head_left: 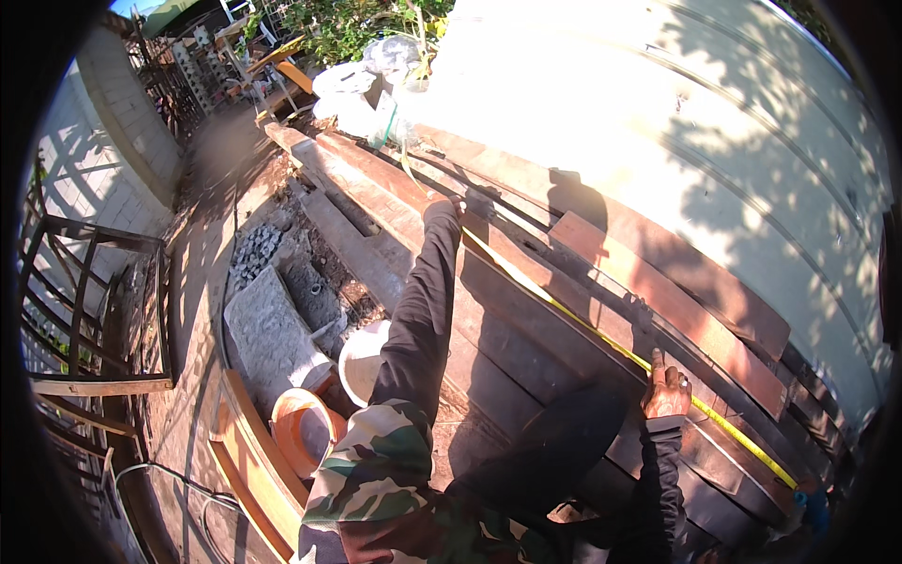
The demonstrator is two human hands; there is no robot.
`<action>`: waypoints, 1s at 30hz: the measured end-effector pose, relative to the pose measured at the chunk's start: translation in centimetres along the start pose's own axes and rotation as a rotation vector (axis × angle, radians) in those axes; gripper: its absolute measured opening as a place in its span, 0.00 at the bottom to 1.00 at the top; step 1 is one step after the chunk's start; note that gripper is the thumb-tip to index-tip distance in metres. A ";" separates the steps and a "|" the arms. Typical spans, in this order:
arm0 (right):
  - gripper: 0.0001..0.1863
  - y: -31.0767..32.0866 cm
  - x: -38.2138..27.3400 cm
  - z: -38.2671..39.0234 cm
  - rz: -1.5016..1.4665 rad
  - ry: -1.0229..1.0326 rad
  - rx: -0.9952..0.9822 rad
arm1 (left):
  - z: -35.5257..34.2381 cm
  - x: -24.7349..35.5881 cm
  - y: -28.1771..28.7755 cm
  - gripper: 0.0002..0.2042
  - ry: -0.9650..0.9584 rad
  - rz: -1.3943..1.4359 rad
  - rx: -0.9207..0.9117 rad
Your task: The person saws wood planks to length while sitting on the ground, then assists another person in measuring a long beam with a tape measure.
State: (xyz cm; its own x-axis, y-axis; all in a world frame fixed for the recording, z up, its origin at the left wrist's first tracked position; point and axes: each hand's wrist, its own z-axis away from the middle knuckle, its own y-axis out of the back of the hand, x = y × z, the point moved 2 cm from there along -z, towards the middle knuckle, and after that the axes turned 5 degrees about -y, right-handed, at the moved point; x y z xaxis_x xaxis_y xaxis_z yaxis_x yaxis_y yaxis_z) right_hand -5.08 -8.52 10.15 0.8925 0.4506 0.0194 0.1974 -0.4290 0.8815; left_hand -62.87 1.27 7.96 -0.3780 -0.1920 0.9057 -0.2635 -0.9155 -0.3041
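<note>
White wall (611, 103) blocks reach beyond the boards (672, 315).

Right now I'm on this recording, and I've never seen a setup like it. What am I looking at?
There's no machine: a person works with two bare hands. The picture comes from a wide fisheye camera on their head, looking down, so straight edges bend. Long brown boards lie side by side, with a yellow measuring tape stretched along them. The left hand is at the tape farther away, the right hand nearer; their exact grip is unclear. An orange bucket stands to the left.
</note>
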 end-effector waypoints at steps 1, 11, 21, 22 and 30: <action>0.25 0.0 -0.2 0.0 0.004 0.012 0.006 | -0.8 -0.3 0.3 0.22 0.027 0.076 0.026; 0.28 7.0 2.3 5.7 -0.148 0.119 -0.119 | -6.8 -3.6 10.1 0.10 0.141 -0.898 0.213; 0.26 15.8 7.3 9.7 -0.345 -0.055 -0.208 | -15.0 2.7 31.0 0.10 -0.045 -1.394 0.469; 0.24 16.0 7.8 10.0 -0.356 -0.030 -0.201 | -15.2 3.4 32.0 0.10 -0.013 -1.666 0.304; 0.23 16.6 8.3 10.1 -0.248 0.053 -0.198 | -10.1 -3.6 31.4 0.11 0.246 -0.871 0.056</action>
State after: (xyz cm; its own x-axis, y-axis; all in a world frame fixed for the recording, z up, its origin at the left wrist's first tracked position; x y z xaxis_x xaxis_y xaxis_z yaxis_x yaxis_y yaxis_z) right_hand 9.73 -19.85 20.18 0.8036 0.5647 -0.1879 0.3191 -0.1424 0.9369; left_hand -78.73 -23.25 -7.78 -0.2457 0.6514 0.7178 -0.5034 -0.7186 0.4798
